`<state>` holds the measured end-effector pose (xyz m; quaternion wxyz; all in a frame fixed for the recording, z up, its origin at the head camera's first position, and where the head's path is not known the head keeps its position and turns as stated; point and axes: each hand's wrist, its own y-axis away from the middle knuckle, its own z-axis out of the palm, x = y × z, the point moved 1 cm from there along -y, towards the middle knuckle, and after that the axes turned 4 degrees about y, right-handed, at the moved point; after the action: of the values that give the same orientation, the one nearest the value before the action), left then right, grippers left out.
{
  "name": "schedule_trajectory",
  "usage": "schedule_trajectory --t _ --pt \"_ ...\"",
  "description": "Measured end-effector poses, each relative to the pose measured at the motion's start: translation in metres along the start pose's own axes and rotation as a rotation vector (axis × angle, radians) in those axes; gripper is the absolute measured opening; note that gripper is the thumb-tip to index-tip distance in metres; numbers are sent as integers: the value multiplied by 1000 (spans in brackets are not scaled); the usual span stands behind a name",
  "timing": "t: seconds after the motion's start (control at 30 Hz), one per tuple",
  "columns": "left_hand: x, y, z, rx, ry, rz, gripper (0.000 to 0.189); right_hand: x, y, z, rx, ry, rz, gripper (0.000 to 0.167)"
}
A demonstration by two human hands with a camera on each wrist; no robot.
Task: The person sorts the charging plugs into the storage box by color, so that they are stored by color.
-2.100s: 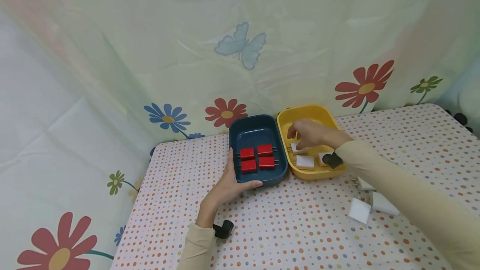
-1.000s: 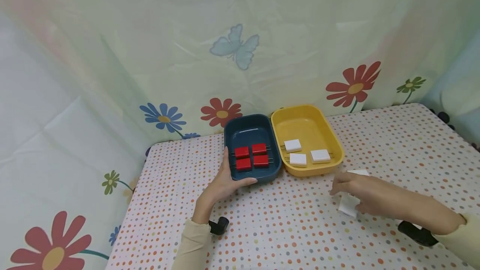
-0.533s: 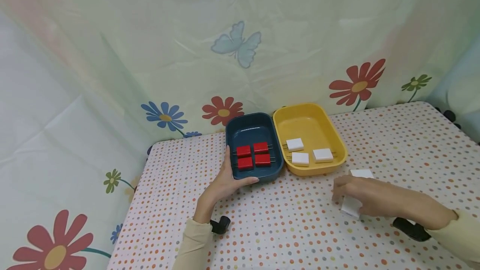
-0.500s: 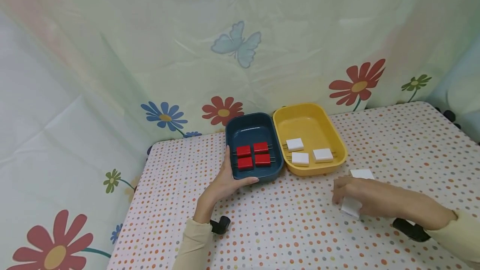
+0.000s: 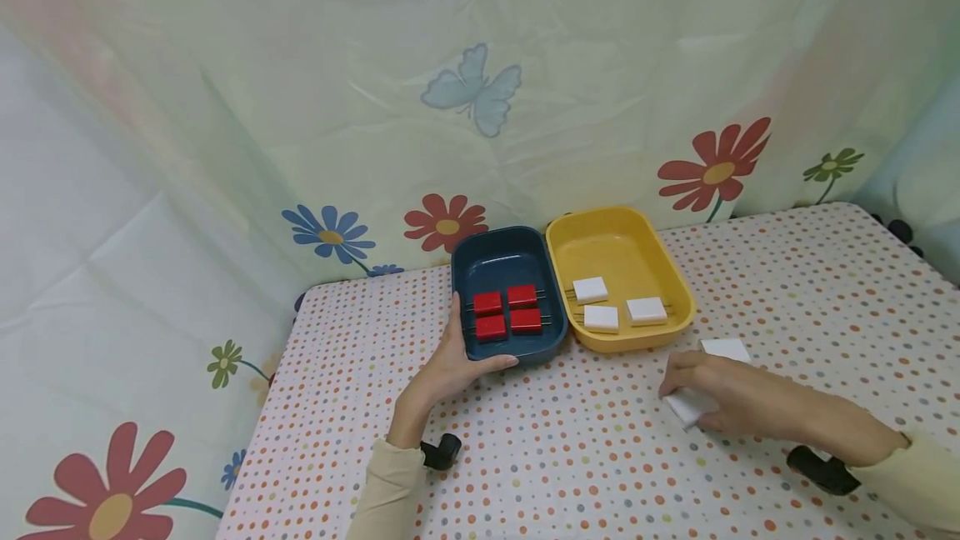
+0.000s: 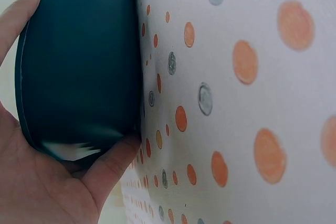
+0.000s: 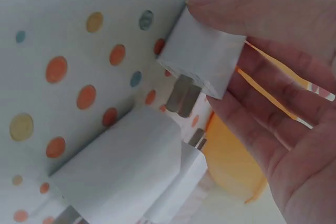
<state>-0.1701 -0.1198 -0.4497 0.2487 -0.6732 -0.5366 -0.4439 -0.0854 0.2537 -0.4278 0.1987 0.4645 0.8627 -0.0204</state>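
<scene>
My right hand [image 5: 731, 394] pinches a white charger plug [image 5: 690, 407] between thumb and fingers, close over the table. In the right wrist view the held plug's two flat metal prongs point away from the fingertips. Two more white charger plugs lie beside it: a nearer plug [image 7: 126, 166] and one partly behind it [image 7: 181, 182]. My left hand [image 5: 450, 365] rests against the near left corner of the dark blue tray [image 5: 491, 244], fingers straight along its side and thumb along its front. Several red plugs [image 5: 491, 327] with prongs lie in that tray.
The yellow tray [image 5: 615, 248] stands against the blue one's right side. It holds three white charger plugs [image 5: 647, 311]. A dotted cloth [image 5: 585, 457] covers the table, and a flowered curtain [image 5: 600, 107] hangs behind it.
The right hand has gone from the yellow tray down to the plugs on the table at right and now grips one, which has shifted slightly left. The left hand stays at the blue tray.
</scene>
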Motion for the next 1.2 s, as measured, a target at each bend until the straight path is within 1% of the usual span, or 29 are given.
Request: schedule_trajectory --t 0.2,0.33,0.47,0.6,0.73,0.87,1.03,1.07,1.2 --pt "0 1 -1 2 3 3 135 -1 -3 1 -33 -10 -12 45" --pt "1 1 -1 2 -2 -4 134 -5 -5 -6 -46 -39 -88 43" --pt "2 1 0 4 -4 -7 135 -16 -11 -26 -43 -66 -132 43" --pt "2 1 0 6 1 -9 134 -27 -21 -58 7 -63 -104 41" --pt "1 0 0 3 2 -5 133 -27 -38 -92 89 -37 -95 38" --pt "1 0 -1 -3 8 4 134 -19 -63 -112 119 -21 -93 36" --pt "1 0 -2 -1 19 16 135 -2 -95 -120 115 -18 -91 35" --pt "0 0 -2 -1 23 23 135 2 -100 -119 115 -15 -89 35" --pt "-1 3 -1 -9 33 15 136 14 -115 -111 103 8 -63 33"
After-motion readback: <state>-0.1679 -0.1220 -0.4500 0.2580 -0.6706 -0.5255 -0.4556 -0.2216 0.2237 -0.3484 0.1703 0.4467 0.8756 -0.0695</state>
